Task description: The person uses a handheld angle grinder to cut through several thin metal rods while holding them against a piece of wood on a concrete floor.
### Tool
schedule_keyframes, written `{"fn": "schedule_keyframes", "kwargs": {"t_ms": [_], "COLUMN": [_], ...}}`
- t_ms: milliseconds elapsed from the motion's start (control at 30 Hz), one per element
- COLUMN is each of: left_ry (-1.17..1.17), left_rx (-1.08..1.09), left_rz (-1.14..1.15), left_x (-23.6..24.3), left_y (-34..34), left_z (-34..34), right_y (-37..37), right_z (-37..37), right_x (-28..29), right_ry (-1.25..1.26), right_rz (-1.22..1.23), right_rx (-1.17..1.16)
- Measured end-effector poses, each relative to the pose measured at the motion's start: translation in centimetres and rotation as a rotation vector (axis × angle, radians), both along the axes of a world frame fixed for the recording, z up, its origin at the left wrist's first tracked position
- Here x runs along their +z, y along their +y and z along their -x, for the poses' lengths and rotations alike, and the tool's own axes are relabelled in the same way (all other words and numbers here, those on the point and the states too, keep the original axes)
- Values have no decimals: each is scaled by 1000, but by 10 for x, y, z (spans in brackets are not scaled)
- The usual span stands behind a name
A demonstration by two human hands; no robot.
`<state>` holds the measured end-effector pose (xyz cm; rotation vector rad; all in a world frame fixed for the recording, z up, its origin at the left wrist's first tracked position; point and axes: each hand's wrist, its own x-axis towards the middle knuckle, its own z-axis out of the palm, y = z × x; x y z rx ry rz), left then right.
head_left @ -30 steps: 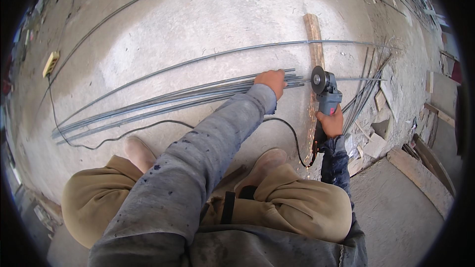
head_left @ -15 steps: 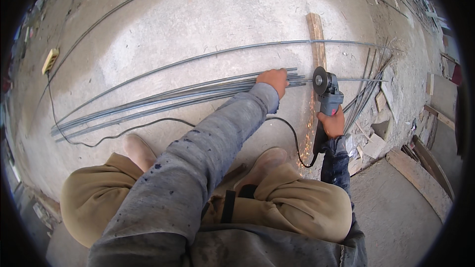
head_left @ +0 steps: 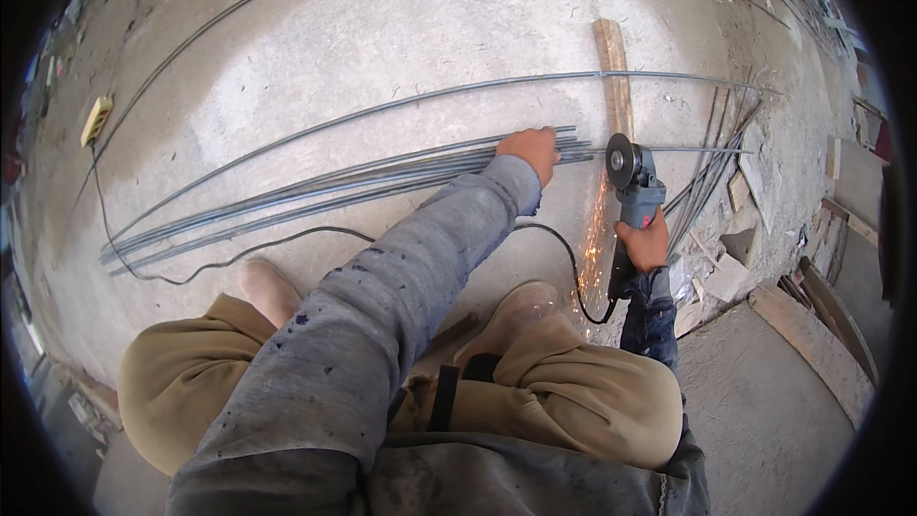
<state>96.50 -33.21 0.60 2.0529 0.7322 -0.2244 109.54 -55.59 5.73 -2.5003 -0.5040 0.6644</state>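
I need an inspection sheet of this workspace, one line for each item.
Surface: bare concrete floor, dusty.
Job's things: bundle of steel rods lying flat, ends on a wooden plank; angle grinder at the rod ends, sparks falling.
Clutter: rubble and wood scraps at right; loose rods.
Grippers: left hand presses on the bundle; right hand grips the grinder.
Cables: black cord runs across the floor to a yellow socket block.
Surroundings: boards at right edge.
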Motion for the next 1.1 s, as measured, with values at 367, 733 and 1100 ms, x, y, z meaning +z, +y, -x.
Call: {"fn": "schedule_keyframes", "kwargs": {"t_ms": [367,733,1100], "left_ry": [19,12,-7], "left_rx": [12,-2,9], "left_rz": [14,28,40], "left_x": [8,8,8], "left_y": [1,1,0], "left_z": [-2,-4,-4], "right_y": [11,-3,-3], "right_z": [-14,-8,-6], "right_x": [0,-4,4], "right_ry": [-5,-43,-35], "right_rz": [-10,7,58], "right_rx": [34,12,14]}}
